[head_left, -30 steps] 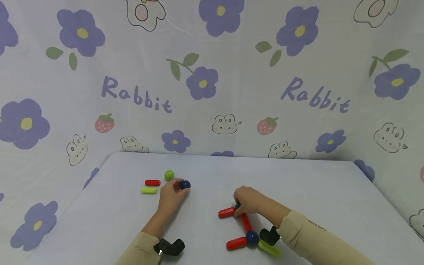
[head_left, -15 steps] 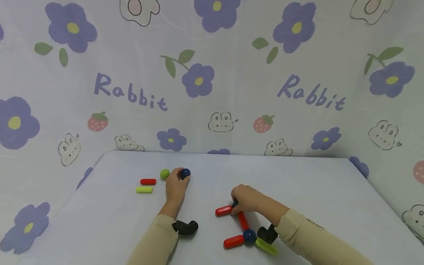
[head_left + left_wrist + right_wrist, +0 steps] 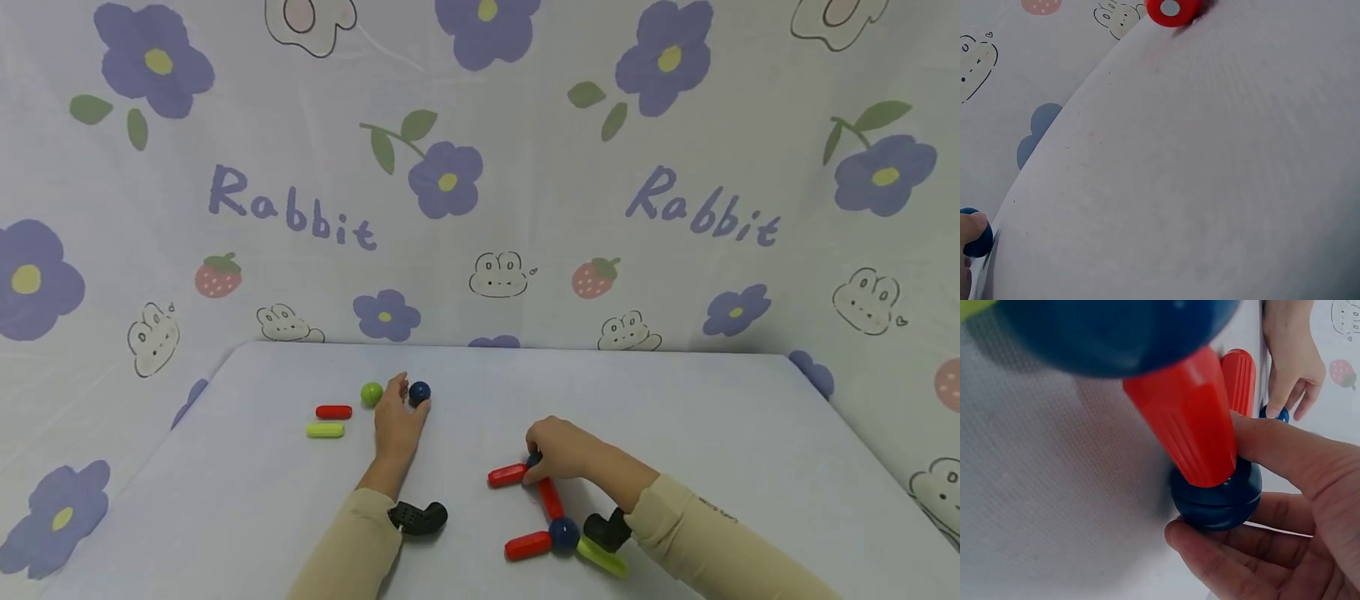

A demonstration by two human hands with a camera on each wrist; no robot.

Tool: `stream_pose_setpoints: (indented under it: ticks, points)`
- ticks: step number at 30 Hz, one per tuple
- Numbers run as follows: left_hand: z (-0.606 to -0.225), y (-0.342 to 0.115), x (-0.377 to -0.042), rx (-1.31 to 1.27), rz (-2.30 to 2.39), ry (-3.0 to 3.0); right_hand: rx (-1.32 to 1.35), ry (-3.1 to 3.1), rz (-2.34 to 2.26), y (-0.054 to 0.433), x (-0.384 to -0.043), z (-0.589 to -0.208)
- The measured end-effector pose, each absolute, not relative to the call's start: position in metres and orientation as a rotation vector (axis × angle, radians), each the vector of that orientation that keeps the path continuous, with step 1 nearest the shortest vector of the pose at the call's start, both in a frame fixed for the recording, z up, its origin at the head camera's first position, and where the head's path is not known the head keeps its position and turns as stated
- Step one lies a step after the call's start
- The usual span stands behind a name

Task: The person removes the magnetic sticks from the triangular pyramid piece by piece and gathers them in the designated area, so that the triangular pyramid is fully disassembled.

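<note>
In the head view my left hand (image 3: 399, 423) is at a loose dark blue ball (image 3: 419, 393) on the table, its fingers spread apart from the ball. The thumb lies against or just in front of the ball; the left wrist view shows the thumb tip over it. My right hand (image 3: 564, 450) pinches another blue ball (image 3: 1216, 497) between thumb and fingers. Red rods (image 3: 507, 475) join this ball, one of which, a red rod (image 3: 1191, 425), runs to a nearer blue ball (image 3: 564, 534). That ball also bears a red rod (image 3: 528, 546) and a yellow-green rod (image 3: 602, 557).
Left of my left hand lie a green ball (image 3: 371, 394), a loose red rod (image 3: 333, 412) and a yellow-green rod (image 3: 326, 430). The white table (image 3: 675, 417) ends at a patterned cloth backdrop (image 3: 510, 217). Black wrist devices (image 3: 420, 518) sit on both wrists.
My left hand has carried the blue ball farther back on the table, and its fingers have since spread off it. My right hand keeps its grip, almost still. The camera view has shifted slightly.
</note>
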State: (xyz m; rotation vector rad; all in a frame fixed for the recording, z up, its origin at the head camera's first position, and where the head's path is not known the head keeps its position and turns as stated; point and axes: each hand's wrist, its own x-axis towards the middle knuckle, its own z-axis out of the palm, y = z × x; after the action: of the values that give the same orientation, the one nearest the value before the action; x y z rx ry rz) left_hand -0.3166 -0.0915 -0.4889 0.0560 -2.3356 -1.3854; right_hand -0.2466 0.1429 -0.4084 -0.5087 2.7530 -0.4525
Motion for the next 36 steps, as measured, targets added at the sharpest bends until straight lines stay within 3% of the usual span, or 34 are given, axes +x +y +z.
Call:
stream_pose_setpoints:
  ticks: [13,22,28,36]
  points:
    - [-0.489,-0.09,-0.298,-0.343,-1.042,-2.306,-0.429,2.8,-0.42,0.15,-0.245,-0.409]
    - [-0.468,-0.067,-0.236,-0.958,-0.957,-2.712,-0.506,2.798,-0.445,0.147,-0.241,-0.409]
    - [-0.46,-0.046,-0.208,-1.022,-0.896,-2.817,-0.632,2.746,-0.482,0.139,-0.23,-0.408]
    - [-0.459,-0.061,-0.202,-1.049,-0.852,-2.841,-0.885,2.628,-0.464,0.136,-0.205,-0.402]
